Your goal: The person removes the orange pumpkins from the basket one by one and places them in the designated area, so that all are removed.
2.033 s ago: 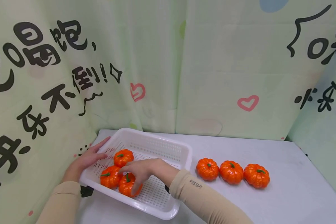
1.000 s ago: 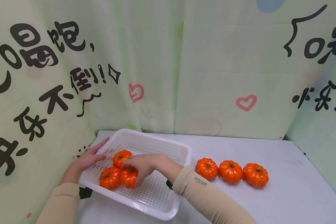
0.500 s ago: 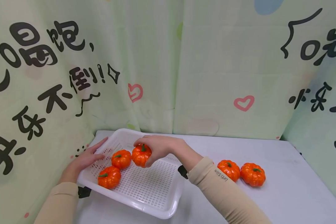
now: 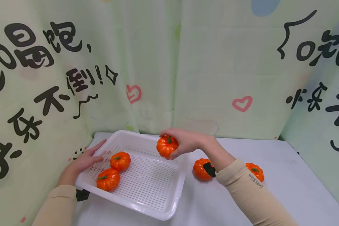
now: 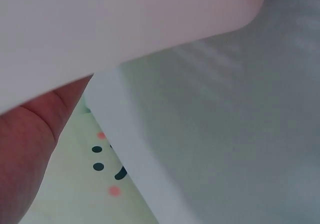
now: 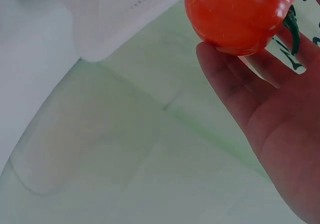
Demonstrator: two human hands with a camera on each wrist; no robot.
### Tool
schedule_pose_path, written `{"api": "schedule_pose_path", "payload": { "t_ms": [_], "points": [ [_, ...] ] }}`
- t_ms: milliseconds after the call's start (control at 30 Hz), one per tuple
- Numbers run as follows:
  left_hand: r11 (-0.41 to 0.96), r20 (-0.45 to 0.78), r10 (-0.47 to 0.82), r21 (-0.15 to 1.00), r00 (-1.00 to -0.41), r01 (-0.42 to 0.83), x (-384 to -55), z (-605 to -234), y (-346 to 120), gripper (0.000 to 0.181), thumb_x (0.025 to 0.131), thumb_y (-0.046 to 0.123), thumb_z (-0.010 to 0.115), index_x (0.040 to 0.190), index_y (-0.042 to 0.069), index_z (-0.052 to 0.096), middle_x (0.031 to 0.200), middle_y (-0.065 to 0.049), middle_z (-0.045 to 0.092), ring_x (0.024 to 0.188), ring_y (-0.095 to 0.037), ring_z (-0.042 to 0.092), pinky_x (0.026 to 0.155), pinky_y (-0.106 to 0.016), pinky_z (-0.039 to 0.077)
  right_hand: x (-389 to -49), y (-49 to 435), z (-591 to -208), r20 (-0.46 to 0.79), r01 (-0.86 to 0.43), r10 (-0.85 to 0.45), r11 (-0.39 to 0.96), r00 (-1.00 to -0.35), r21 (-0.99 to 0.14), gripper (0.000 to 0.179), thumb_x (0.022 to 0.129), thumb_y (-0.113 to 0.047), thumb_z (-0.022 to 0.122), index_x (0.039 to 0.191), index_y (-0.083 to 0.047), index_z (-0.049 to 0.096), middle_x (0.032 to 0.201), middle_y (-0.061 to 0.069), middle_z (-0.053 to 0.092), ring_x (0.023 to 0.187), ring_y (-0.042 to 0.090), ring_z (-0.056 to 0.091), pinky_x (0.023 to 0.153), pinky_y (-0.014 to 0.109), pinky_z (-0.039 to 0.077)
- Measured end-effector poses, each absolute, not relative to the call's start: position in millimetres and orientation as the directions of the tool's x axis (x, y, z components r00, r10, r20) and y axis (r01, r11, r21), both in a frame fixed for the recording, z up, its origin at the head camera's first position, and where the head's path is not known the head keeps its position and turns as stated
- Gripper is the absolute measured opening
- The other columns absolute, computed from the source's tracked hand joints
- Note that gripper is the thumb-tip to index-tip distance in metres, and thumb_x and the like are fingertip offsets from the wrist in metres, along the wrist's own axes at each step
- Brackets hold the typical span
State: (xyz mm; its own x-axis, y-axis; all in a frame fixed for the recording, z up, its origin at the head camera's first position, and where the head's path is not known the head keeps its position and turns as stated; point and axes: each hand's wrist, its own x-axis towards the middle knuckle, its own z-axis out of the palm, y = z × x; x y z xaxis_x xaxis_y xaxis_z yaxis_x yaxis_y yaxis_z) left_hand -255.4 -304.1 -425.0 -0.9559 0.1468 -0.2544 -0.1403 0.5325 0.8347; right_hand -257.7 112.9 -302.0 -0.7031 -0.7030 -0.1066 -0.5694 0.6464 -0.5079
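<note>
We're seeing the right hand (image 4: 189,141) pinching a glossy orange pumpkin (image 4: 166,147) between thumb and fingers, holding it up by the far rim of the white perforated basket (image 4: 152,179), toward the right. The left hand (image 4: 83,161) is spreading its fingers, touching the basket's left end. Inside there, we're finding a rear pumpkin (image 4: 120,161) and a front pumpkin (image 4: 108,180) touching. On the white table (image 4: 200,201), right of the basket, a nearer pumpkin (image 4: 201,169) and a farther pumpkin (image 4: 255,172) are sitting partly hidden behind the right arm.
</note>
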Motion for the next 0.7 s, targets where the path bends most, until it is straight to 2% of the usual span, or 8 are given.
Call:
{"api": "schedule_pose_path", "payload": {
  "t_ms": [167, 333, 433, 700],
  "points": [
    [0.534, -0.256, 0.142, 0.833, -0.956, -0.144, -255, -426, -306, 0.077, 0.101, 0.024, 0.058, 0.163, 0.036, 0.013, 0.163, -0.029, 0.004, 0.114, -0.04, 0.059, 0.074, -0.045, 0.061, -254, 143, -303, -0.086, -0.537, -0.657, 0.678, -0.749, -0.502, 0.068, 0.082, -0.017, 0.08, 0.143, -0.014, 0.051, 0.132, 0.0, 0.055, 0.118, 0.022, 0.052, 0.094, 0.038, 0.051],
    [0.534, -0.258, 0.143, 0.833, -0.956, -0.145, -254, -426, -305, 0.077, 0.101, 0.024, 0.058, 0.163, 0.035, 0.012, 0.163, -0.029, -0.001, 0.117, -0.042, 0.057, 0.075, -0.045, 0.061, -248, 173, -307, -0.053, -0.535, -0.637, 0.687, -0.769, -0.491, 0.066, 0.081, -0.017, 0.08, 0.141, -0.013, 0.052, 0.131, 0.002, 0.056, 0.119, 0.024, 0.052, 0.095, 0.043, 0.051],
    [0.531, -0.259, 0.144, 0.835, -0.955, -0.146, -253, -426, -305, 0.077, 0.101, 0.024, 0.057, 0.163, 0.035, 0.012, 0.163, -0.029, 0.001, 0.12, -0.045, 0.054, 0.076, -0.045, 0.06, -242, 187, -313, -0.048, -0.525, -0.62, 0.701, -0.783, -0.482, 0.066, 0.081, -0.018, 0.081, 0.14, -0.012, 0.053, 0.131, 0.002, 0.056, 0.12, 0.025, 0.051, 0.095, 0.044, 0.051],
    [0.526, -0.255, 0.157, 0.839, -0.954, -0.138, -255, -425, -304, 0.078, 0.101, 0.024, 0.058, 0.163, 0.034, 0.011, 0.163, -0.03, 0.006, 0.117, -0.042, 0.057, 0.076, -0.045, 0.06, -227, 208, -328, -0.097, -0.457, -0.569, 0.739, -0.817, -0.495, 0.068, 0.081, -0.019, 0.083, 0.142, -0.012, 0.052, 0.136, 0.003, 0.054, 0.123, 0.026, 0.05, 0.097, 0.047, 0.051]
  ]
}}
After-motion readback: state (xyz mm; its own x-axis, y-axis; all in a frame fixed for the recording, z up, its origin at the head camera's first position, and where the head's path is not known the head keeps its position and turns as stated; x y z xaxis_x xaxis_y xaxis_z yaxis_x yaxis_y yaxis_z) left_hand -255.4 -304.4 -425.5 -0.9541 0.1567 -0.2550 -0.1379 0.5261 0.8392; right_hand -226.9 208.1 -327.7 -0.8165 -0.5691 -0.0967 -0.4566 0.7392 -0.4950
